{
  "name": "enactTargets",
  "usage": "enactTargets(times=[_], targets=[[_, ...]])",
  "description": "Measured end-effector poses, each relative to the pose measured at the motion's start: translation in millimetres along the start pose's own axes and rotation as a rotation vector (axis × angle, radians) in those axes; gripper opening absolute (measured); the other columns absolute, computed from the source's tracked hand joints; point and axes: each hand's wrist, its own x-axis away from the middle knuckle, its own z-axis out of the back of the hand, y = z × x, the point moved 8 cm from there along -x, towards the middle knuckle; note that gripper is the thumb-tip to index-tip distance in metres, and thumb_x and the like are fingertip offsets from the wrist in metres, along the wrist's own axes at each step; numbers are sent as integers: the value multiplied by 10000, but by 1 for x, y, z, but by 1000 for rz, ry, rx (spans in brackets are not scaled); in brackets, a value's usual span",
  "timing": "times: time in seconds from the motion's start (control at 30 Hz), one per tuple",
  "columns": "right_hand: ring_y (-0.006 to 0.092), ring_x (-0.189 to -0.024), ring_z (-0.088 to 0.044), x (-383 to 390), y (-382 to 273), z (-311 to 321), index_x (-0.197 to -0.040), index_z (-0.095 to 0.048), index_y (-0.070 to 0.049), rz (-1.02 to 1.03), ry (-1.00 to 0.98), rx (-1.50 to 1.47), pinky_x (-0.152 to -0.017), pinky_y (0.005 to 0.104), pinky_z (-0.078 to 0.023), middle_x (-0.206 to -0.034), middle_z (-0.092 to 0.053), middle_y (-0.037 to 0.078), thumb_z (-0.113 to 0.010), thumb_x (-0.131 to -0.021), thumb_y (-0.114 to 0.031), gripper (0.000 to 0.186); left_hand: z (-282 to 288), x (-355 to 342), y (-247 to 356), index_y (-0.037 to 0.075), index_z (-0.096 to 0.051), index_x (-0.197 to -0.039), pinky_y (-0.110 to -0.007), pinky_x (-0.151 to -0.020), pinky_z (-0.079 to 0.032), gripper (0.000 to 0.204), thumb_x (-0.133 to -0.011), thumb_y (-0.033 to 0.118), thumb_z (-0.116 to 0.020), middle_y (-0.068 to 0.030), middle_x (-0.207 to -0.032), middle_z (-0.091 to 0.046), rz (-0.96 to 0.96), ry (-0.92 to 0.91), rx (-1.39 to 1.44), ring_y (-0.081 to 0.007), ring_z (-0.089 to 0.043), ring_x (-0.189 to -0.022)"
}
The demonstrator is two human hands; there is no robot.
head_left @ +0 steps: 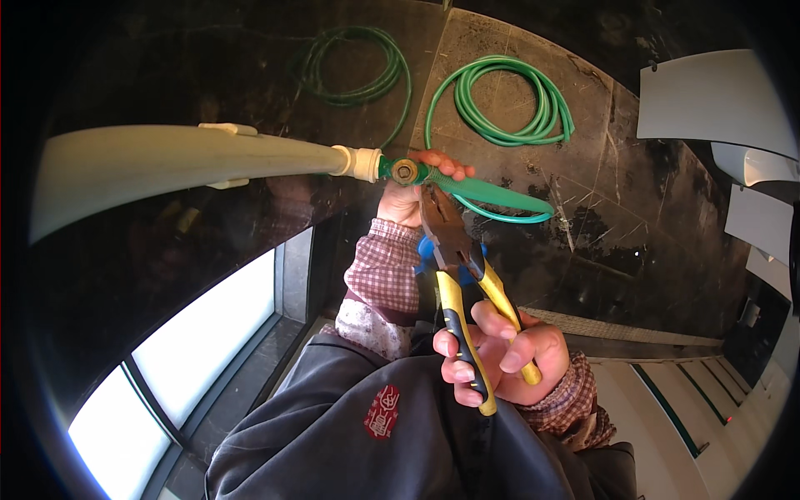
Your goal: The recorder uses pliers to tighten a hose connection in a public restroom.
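Note:
A cream-coloured pipe (208, 156) comes in from the left and ends in a ribbed collar (361, 164). Past the collar sits a green fitting with a round, brass-coloured end (405, 172), and a green hose (492, 193) leads off it to the right. Behind the fitting, my left hand (402, 204) is closed round the hose end, its fingertips showing above. My right hand (537, 350) grips combination pliers (447, 233) by their yellow-and-black handles, which stand apart. The worn jaws point up beside the hose joint; whether they touch it, I cannot tell. Something blue (427, 248) shows partly behind the pliers.
The hose's loose coil (517, 104) lies on the stained tiled floor (612, 183). A dimmer coil at upper left appears to be its reflection in a dark glossy surface (167, 92). Bright panes (208, 325) stand at lower left. White fixtures (717, 104) line the right side.

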Motion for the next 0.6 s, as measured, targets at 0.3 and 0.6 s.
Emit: enactTargets(times=[0.3, 0.6], targets=[[257, -847, -479, 0, -12, 7, -711, -417, -150, 117, 164, 266, -666, 393, -439, -1016, -452, 175, -488, -597, 98, 283, -2, -4, 3, 34, -591, -991, -471, -975, -346, 271, -733, 85, -655, -106, -939, -580, 5, 1, 21, -255, -558, -933], [246, -835, -539, 2, -23, 10, -751, -359, -112, 246, 309, 660, -667, 361, -483, -992, -493, 207, -503, -640, 88, 271, 3, -2, 6, 22, -597, -970, -485, -966, -348, 275, -719, 107, -669, -116, -908, -582, -16, 72, -26, -271, -562, -916]])
